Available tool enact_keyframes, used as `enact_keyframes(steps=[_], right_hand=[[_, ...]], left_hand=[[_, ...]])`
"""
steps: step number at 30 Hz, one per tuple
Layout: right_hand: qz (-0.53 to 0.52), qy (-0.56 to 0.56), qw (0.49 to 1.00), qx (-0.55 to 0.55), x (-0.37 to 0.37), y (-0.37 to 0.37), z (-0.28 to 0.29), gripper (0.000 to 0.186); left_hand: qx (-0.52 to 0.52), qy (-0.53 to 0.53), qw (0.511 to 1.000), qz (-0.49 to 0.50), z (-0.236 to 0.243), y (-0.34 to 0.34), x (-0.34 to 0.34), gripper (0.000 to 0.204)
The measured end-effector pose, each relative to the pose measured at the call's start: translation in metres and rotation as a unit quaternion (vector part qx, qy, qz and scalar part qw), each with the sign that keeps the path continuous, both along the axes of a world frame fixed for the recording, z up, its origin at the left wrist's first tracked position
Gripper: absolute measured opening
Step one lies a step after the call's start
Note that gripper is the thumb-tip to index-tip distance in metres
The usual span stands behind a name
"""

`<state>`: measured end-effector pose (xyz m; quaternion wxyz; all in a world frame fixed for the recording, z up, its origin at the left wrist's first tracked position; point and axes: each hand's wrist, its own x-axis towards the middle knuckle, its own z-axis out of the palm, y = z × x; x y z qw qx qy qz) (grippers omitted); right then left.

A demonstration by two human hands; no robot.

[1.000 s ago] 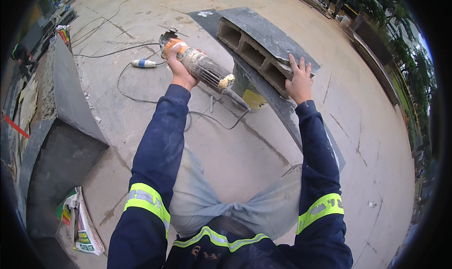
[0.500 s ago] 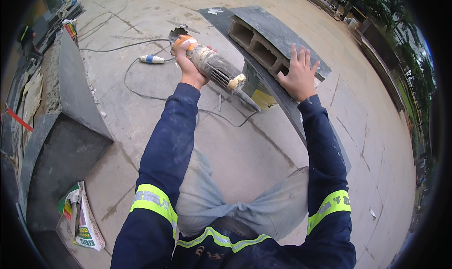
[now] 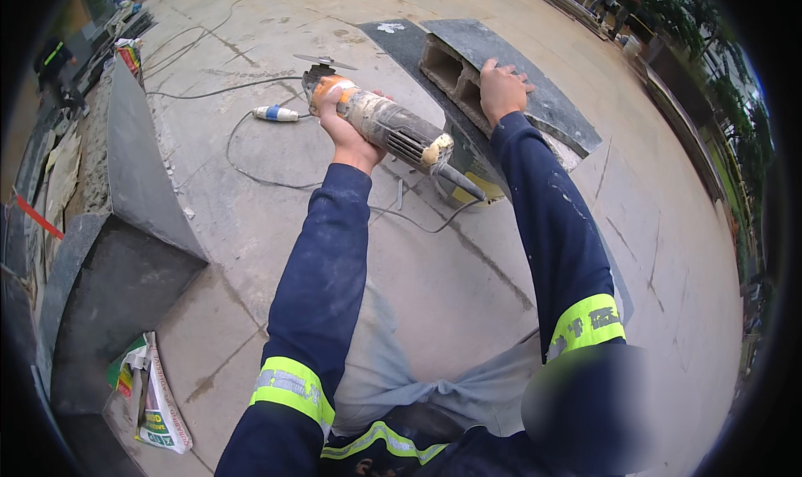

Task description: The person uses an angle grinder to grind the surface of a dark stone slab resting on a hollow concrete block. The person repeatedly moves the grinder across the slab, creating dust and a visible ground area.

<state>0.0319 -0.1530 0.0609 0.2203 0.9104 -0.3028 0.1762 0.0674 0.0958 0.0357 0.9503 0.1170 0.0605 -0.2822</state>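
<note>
An angle grinder (image 3: 393,126), dusty grey and orange, is gripped in my left hand (image 3: 351,139) with its fingers wrapped round the body. Its thin cutting disc (image 3: 327,62) points away from me at the far end, and a cord runs from the near end. My right hand (image 3: 504,91) rests on top of a dark grey stone slab (image 3: 547,84), near its left edge, fingers apart and slightly bent. The slab lies on a hollow concrete block (image 3: 455,74), whose openings face left. Beneath the block is another dark slab (image 3: 401,43).
The grinder's cord loops over the concrete floor near a blue-and-white plug connector (image 3: 276,113). A yellow object (image 3: 480,189) sits under the lower slab. To the left stand dark stone panels (image 3: 125,301) and a printed bag (image 3: 159,402). People (image 3: 614,5) are at the far right.
My right hand has moved left and away from me along the slab, its fingers now less stretched out. The grinder stays in my left hand, shifted slightly right in the picture.
</note>
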Motion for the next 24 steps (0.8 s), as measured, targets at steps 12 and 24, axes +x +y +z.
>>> enact_keyframes(steps=[12,24], right_hand=[[0.048,-0.004,0.998,-0.027,-0.015,-0.005,0.002,0.045],[0.221,-0.104,0.706,0.664,-0.126,0.119,0.052,0.069]], left_hand=[[-0.010,-0.038,0.999,-0.017,0.011,0.007,-0.009,0.055],[0.011,-0.058,0.997,-0.055,0.015,0.022,-0.016,0.058]])
